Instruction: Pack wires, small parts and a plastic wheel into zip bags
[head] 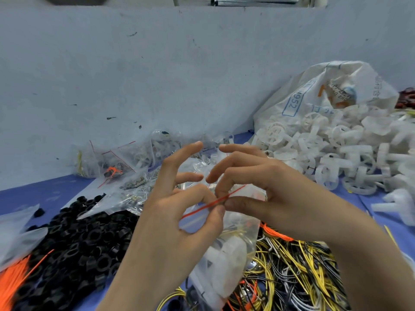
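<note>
The lower end of the zip bag (pixel 226 261) runs out of view at the bottom edge, and the left hand (pixel 177 212) covers part of its side. What lies inside is hard to read through the creased plastic: a white plastic wheel (pixel 224 268) shows as a pale blur, with a few thin yellow wires near the top (any smaller parts cannot be made out). The bag is clear with a red zip strip (pixel 213 202) across its mouth, held up above the table (pixel 45 194) in front of the person. Both hands pinch that strip between thumb and forefinger, the left hand's grip touching that of the right hand (pixel 265 189), while the other fingers spread loosely. Below the bag lies a tangle of yellow, black and white wires (pixel 298 272). A heap of black rings (pixel 74 243) sits to the left, white wheels (pixel 336 153) spill from a sack (pixel 325 90) on the right, and filled bags (pixel 125 167) lie behind.
</note>
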The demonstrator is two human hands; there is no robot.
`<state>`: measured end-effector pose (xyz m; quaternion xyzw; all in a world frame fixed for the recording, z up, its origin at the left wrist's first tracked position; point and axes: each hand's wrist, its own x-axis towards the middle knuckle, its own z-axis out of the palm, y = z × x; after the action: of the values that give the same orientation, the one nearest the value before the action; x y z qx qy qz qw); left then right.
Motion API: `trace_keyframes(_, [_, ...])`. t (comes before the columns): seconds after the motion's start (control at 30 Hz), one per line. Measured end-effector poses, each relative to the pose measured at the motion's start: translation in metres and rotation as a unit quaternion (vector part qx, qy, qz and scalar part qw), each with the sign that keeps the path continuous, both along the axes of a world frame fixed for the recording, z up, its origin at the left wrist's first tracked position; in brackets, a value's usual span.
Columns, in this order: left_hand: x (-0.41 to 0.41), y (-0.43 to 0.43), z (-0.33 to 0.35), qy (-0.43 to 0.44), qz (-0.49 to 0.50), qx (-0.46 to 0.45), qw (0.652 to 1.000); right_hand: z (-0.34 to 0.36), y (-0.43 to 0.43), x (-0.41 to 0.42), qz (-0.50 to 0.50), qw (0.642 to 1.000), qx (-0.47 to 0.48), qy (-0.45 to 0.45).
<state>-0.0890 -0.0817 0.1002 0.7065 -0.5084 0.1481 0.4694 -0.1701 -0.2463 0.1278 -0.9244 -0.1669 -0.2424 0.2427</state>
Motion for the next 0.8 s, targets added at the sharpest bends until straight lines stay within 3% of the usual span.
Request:
trace_keyframes(0.67, [0.001, 0.001, 0.001, -0.053, 0.022, 0.001, 0.998, -0.007, -0.018, 0.007, -0.066, 0.998, 0.016, 0.014])
trace_keyframes(0.8, [0.002, 0.003, 0.001, -0.059, 0.026, -0.001, 0.998, -0.008, -0.024, 0.009, -0.077, 0.995, 0.061, 0.005])
